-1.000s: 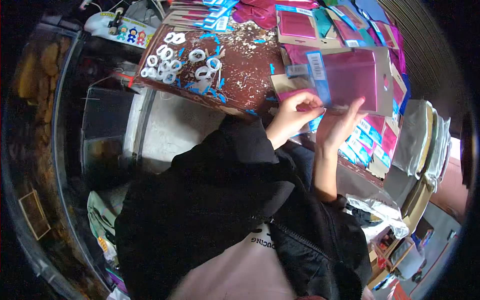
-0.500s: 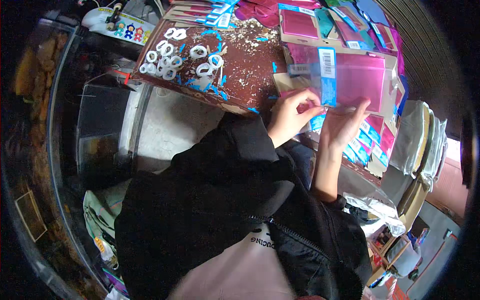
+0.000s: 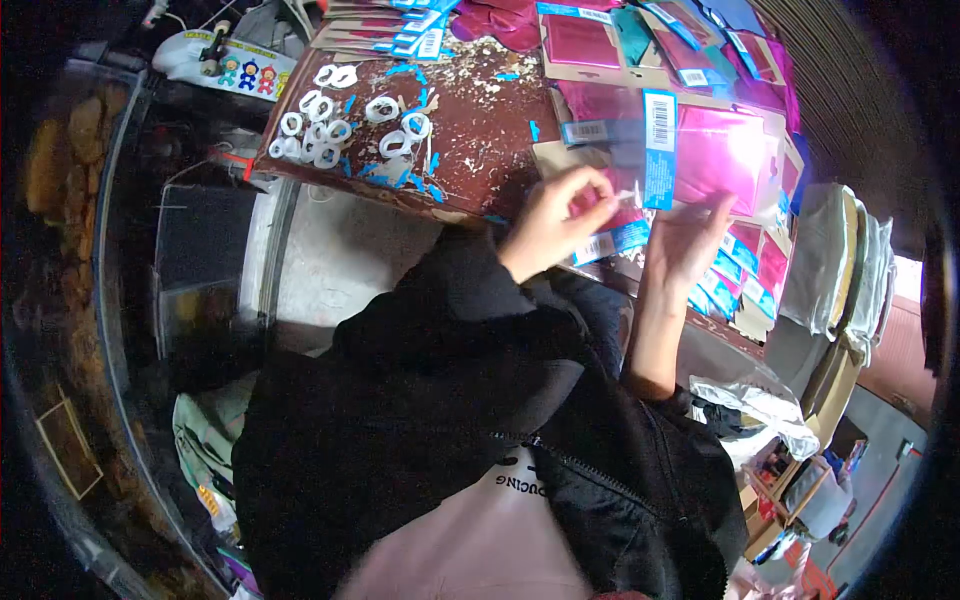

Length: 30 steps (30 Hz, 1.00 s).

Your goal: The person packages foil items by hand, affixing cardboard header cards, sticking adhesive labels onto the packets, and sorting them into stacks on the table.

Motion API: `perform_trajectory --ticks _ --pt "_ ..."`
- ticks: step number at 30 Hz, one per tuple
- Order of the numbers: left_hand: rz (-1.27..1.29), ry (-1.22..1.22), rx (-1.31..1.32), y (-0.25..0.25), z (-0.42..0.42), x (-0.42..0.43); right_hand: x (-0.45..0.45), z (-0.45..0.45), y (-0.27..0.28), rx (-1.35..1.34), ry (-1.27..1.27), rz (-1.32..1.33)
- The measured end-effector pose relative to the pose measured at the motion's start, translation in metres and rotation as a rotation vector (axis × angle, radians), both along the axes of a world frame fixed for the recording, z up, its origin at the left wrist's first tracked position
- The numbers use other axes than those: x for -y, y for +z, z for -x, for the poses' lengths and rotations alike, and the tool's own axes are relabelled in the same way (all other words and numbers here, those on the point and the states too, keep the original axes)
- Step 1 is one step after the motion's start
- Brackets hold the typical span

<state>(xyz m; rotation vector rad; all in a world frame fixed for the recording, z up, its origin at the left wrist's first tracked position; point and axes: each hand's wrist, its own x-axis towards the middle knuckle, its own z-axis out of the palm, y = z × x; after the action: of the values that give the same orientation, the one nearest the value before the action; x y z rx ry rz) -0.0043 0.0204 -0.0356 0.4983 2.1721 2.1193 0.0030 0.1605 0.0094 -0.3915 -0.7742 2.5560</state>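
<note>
A flat packet with pink contents [image 3: 715, 150] in clear plastic, with a blue barcode label [image 3: 659, 130], is held over the table's near right side. My right hand [image 3: 685, 245] supports it from below, thumb stretched along its lower edge. To the left, my left hand [image 3: 560, 215] is closed in a pinch near the packet's lower corner. A whitish, see-through bit of plastic [image 3: 627, 196] shows at its fingertips; whether this is the bag's edge or a loose strip I cannot tell. More blue-labelled pink packets [image 3: 735, 265] lie beneath and around the hands.
White rings [image 3: 325, 130] and small blue scraps [image 3: 405, 180] lie on the worn brown table [image 3: 490, 130]. Stacked packets [image 3: 385, 30] sit at the far edge. Plastic-wrapped bundles [image 3: 830, 260] stand at the right, a skateboard deck [image 3: 215, 65] at the far left.
My left hand has moved left, away from my right hand, with the whitish plastic at its fingertips. The packet stays in my right hand. The whole view has shifted slightly.
</note>
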Motion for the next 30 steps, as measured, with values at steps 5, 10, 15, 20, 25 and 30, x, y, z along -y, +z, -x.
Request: perform_trajectory --ticks 5,10,15,20,25,30 --pt "0.321 0.296 -0.047 -0.001 0.021 0.066 -0.019 -0.004 -0.01 0.001 -0.094 -0.01" --pt "0.519 0.297 -0.228 0.005 0.026 0.08 -0.019 -0.009 -0.019 -0.072 0.01 0.054" --pt "-0.021 0.017 0.297 0.047 -0.001 0.029 0.0 -0.012 -0.018 0.05 0.019 0.059" --pt "-0.243 0.043 0.268 0.024 -0.006 0.003 0.017 -0.016 -0.016 0.061 -0.033 0.039" --pt "-0.259 -0.069 0.389 0.019 -0.001 0.005 0.022 -0.02 -0.016 0.049 0.027 -0.002" --pt "-0.391 -0.096 0.541 0.022 -0.002 0.003 0.018 -0.017 -0.022 0.083 -0.019 -0.063"
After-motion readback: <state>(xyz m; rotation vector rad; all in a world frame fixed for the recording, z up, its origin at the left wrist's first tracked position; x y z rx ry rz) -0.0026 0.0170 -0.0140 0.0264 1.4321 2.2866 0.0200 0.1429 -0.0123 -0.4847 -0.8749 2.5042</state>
